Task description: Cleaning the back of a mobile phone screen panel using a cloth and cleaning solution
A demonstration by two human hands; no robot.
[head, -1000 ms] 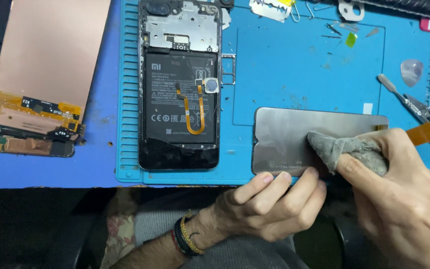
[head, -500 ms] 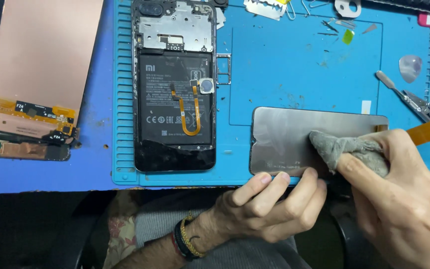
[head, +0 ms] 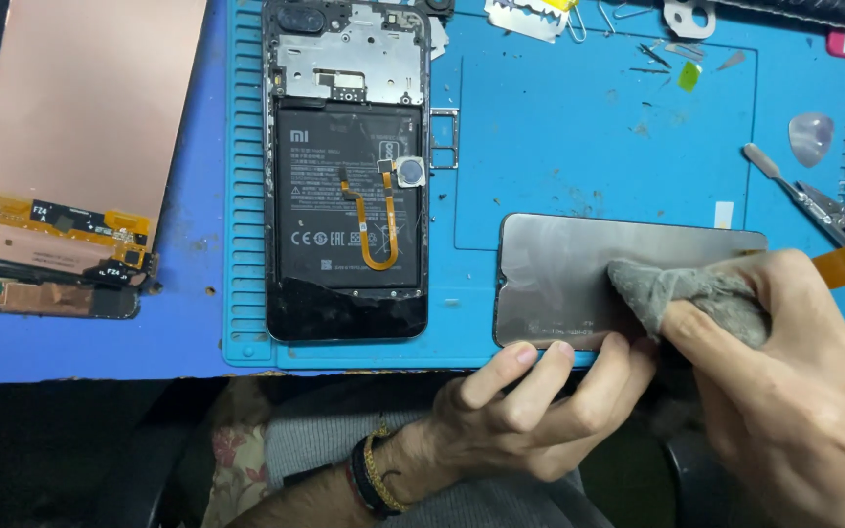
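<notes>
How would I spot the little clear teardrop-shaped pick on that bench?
Start at the blue work mat and go to its right edge. The pick lies there alone, above the metal tools. It is the only pale, see-through, teardrop-shaped piece.

Screens and labels on the repair bench

Grey glass screen panel (head: 579, 279) flat on blue mat, near right. Copper-backed display panel (head: 80, 127) far left, a narrower dark panel (head: 46, 296) just below it. Black printed battery label (head: 349, 196) inside the opened phone, centre.
</notes>
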